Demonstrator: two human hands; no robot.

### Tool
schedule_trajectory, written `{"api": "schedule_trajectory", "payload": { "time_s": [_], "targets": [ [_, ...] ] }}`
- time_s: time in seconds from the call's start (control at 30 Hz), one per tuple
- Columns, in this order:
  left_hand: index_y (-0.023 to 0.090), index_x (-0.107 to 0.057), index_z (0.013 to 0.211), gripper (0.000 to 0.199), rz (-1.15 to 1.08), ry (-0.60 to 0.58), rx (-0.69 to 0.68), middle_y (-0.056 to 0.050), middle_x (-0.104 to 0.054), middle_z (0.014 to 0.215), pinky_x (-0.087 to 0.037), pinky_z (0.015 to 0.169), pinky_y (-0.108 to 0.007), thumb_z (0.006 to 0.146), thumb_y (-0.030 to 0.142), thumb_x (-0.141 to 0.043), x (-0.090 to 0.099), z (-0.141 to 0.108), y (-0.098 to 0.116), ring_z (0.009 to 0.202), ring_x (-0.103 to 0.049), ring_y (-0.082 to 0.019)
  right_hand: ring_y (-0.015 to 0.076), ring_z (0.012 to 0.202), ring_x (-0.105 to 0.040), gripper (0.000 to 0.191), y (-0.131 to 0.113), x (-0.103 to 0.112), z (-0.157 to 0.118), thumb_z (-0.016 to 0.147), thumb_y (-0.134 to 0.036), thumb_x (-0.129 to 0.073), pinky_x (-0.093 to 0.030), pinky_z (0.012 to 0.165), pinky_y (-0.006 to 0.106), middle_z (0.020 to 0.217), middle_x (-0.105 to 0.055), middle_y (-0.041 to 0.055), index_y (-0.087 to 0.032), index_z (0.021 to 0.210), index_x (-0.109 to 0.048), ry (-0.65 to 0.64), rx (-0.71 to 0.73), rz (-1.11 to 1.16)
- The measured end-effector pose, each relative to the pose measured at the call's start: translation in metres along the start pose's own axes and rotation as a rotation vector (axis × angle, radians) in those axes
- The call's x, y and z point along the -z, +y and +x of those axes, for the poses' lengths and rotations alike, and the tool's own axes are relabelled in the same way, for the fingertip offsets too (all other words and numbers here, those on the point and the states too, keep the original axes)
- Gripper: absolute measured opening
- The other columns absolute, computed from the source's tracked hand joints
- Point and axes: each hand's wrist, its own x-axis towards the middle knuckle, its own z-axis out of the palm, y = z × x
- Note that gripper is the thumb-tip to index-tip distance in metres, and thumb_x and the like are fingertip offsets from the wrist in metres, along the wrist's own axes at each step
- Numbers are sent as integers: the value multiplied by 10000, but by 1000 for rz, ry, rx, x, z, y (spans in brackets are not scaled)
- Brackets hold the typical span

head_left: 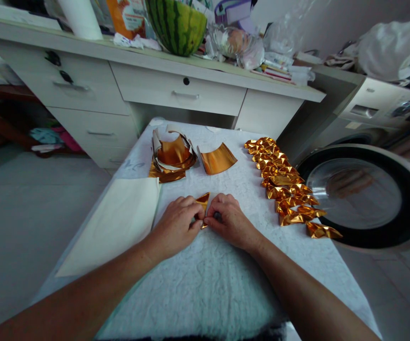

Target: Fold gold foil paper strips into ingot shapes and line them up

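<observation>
Between my hands is a small piece of gold foil paper (203,200), partly folded, with much of it hidden by my fingers. My left hand (182,220) pinches it from the left, thumb and fingertips together. From the right, my right hand (229,220) grips it with curled fingers, its fingertips meeting those of the left. Beyond them lies a single curved sheet of gold foil paper (219,159). A curled stack of gold foil sheets (172,154) sits to its left. Folded gold foil pieces (279,180) stand in a long row at the right.
A cloth-covered table (205,284) bears everything, with a cream paper sheet (115,222) at its left. Behind stands a white desk (179,87) holding a cut watermelon (178,26). A washing machine's open round door (364,194) adjoins the table's right edge.
</observation>
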Motion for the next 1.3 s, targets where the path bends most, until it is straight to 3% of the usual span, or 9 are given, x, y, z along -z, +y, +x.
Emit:
{"api": "schedule_trajectory", "payload": {
  "time_s": [0.4, 0.63, 1.3],
  "targets": [
    [203, -545, 768, 99, -8, -4, -10, -27, -564, 880, -396, 802, -370, 818, 119, -524, 2, -2, 1, 891, -511, -211, 177, 884, -496, 96, 2, -6, 0, 800, -162, -691, -350, 835, 340, 885, -586, 19, -185, 733, -627, 47, -15, -18],
    [210, -547, 800, 54, 17, -7, -19, -27, -562, 924, -392, 825, -391, 823, 215, -596, 0, -4, 1, 924, -502, -226, 185, 904, -482, 77, 2, -7, -1, 808, -180, -684, -343, 828, 339, 906, -583, 23, -190, 755, -630, 53, -24, -34],
    [224, -559, 876, 53, 16, 5, 54, -19, -598, 961, -381, 812, -372, 826, 217, -577, -5, -3, 2, 946, -506, -231, 244, 988, -440, 93, -5, -4, -6, 846, -283, -619, -361, 848, 396, 1037, -520, 62, -217, 902, -587, 37, -93, -238]
  ]
}}
